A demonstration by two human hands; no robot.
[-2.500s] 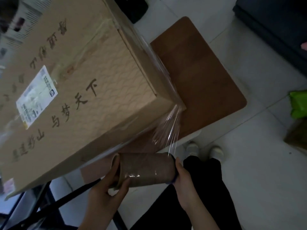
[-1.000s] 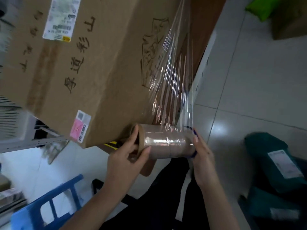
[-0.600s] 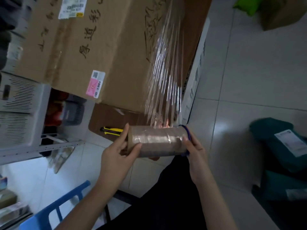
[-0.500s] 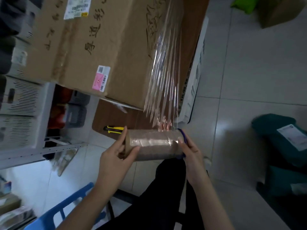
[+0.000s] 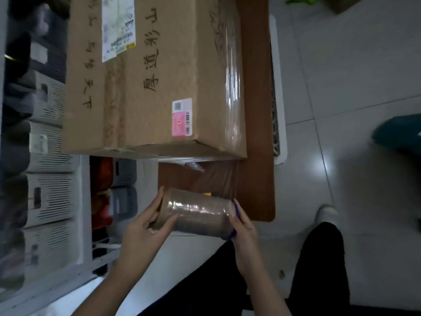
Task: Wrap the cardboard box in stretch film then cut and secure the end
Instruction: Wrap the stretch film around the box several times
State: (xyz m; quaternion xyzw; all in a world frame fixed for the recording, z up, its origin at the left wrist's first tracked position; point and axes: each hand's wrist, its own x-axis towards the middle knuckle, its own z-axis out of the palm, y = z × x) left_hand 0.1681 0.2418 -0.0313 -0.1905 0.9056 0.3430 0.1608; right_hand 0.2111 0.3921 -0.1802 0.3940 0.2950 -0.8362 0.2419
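A large cardboard box [image 5: 159, 71] with dark printed characters and white and pink labels lies on a brown wooden table [image 5: 257, 156]. A band of clear stretch film [image 5: 232, 87] covers its right end and runs down from the near edge to the roll. I hold the stretch film roll [image 5: 198, 215] level below the box, over the table's near part. My left hand [image 5: 145, 229] grips its left end, thumb on the tube. My right hand [image 5: 243, 226] holds its right end by the blue rim.
Grey slotted storage bins [image 5: 50, 197] fill shelving on the left. A yellow object [image 5: 207, 194] shows behind the roll on the table. My dark trousers and a white shoe [image 5: 325, 213] are over the pale tiled floor. A teal parcel [image 5: 398, 133] lies at right.
The box's top face has swung into view and the box now rests flat on the table. The film stretch from box to roll has become short, and the roll sits lower toward me.
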